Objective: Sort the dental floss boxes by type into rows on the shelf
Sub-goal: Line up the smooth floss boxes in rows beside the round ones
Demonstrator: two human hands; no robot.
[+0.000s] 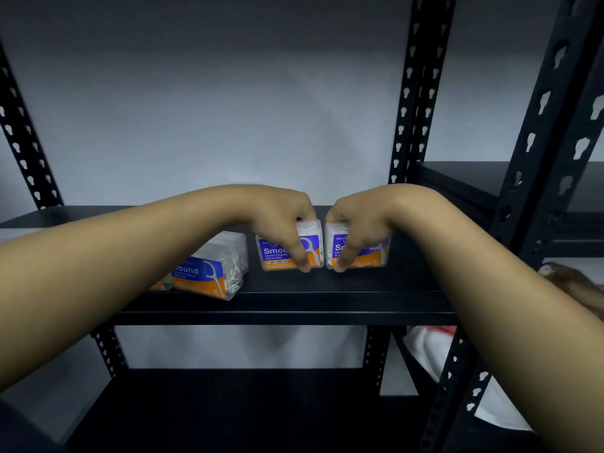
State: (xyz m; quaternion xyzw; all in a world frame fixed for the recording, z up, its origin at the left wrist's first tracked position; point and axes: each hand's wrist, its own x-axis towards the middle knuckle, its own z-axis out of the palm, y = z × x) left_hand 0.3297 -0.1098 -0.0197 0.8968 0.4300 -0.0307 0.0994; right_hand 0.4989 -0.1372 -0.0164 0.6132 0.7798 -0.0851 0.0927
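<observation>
My left hand (277, 217) curls over the top of a clear "Smooth" floss box (289, 248), thumb down its blue and orange label and the other fingers hooked behind its back edge, so I am pinching it front to back. My right hand (356, 220) grips a second "Smooth" box (359, 246) the same way, thumb pressed low on the label, fingers wrapped over the top. Both boxes stand upright on the black shelf (294, 302), just beside each other with a narrow gap between them, my 2 thumbs nearly meeting at the bottom corners.

To the left, a "Round" box (212, 266) sits on the same shelf, turned at an angle, apart from the pair I hold. My left forearm hides most of another box (160, 284) beside it; only an orange corner shows.

Black perforated uprights (415, 103) frame the shelf, with a pale wall (212, 109) behind.
</observation>
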